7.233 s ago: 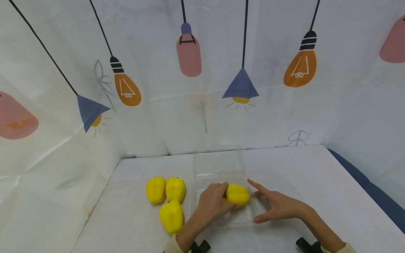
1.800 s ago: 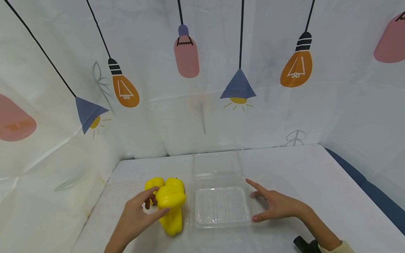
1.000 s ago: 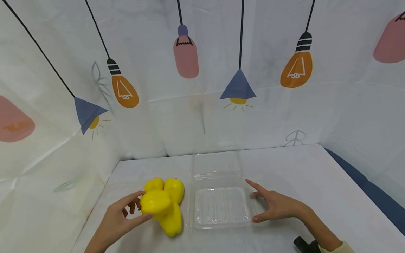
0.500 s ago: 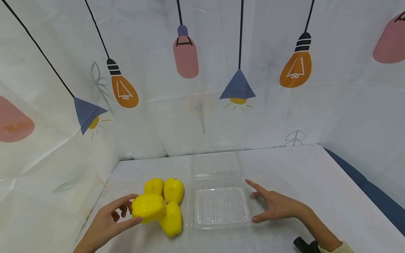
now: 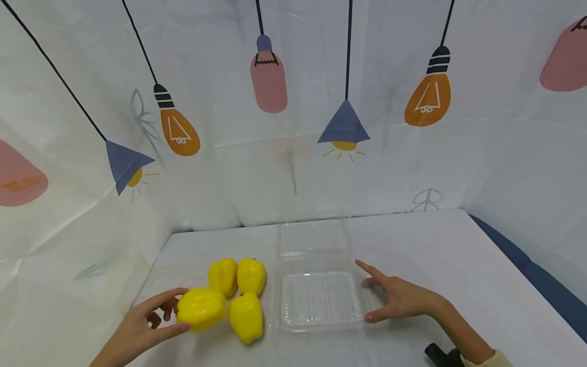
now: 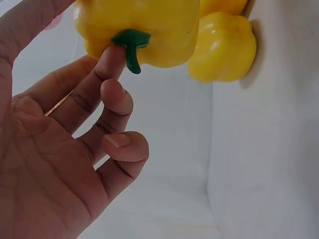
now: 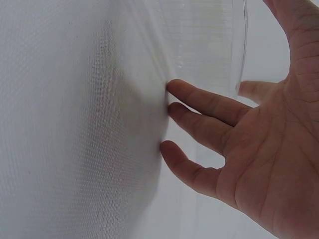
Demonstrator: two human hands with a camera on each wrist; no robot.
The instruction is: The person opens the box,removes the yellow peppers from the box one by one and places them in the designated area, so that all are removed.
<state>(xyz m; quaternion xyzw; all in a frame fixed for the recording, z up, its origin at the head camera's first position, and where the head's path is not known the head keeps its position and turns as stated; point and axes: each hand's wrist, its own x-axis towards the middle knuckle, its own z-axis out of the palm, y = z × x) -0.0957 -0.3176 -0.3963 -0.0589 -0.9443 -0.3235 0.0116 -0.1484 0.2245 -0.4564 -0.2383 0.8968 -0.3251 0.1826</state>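
My left hand (image 5: 137,326) pinches a yellow bell pepper (image 5: 202,309) between thumb and fingers at the front left. Its green stem (image 6: 131,44) points towards the palm in the left wrist view, where the other fingers hang curled below. Behind and right of it stand several more bell peppers: one at the back left (image 5: 222,277), one beside it (image 5: 251,276), one nearer (image 5: 245,318). The clear plastic clamshell container (image 5: 321,298) lies unfolded, its lid (image 5: 313,238) towards the wall. At its right edge my right hand (image 5: 405,298) rests with spread fingers, thumb and index at the rim.
A white table (image 5: 440,244) bears everything, bounded behind and at the left by a white curtain (image 5: 220,183) printed with lamps. Blue fabric (image 5: 518,252) shows beyond the table's right edge. A black device (image 5: 442,354) sits at the right wrist.
My left hand gripped a pepper inside the container, then carried it over the other peppers to the front left. The container now holds nothing. The right hand has stayed at its edge.
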